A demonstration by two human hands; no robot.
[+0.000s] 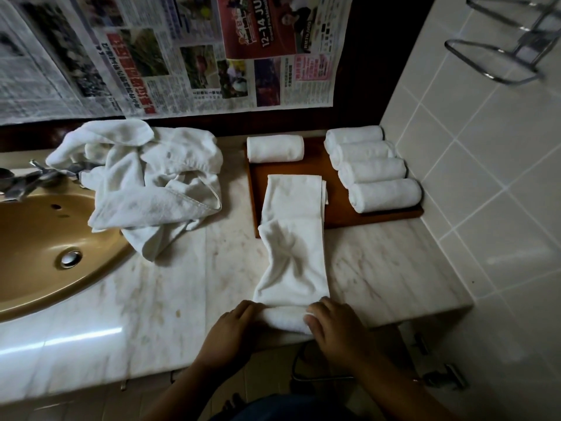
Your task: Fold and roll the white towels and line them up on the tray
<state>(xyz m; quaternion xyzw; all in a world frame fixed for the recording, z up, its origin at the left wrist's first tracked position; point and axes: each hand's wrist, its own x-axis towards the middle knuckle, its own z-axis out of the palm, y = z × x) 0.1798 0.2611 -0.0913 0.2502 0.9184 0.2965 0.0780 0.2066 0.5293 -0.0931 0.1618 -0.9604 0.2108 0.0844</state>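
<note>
Rolling the folded towel (293, 253) from its near end, my left hand (235, 325) and right hand (332, 325) both curl over the started roll. The strip runs toward twelve o'clock, onto the wooden tray (337, 215).

I see a pale marble counter (158, 299) with brown stains. A brown sink (36, 238) is set into its left side. Just right of the sink lies a messy heap of white towels (151, 183), with one corner over the sink's rim. A wooden tray (334, 208) sits at the back right. A long folded towel (293, 238) lies partly on the tray and partly on the counter, its near end rolled up by the front edge.
</note>
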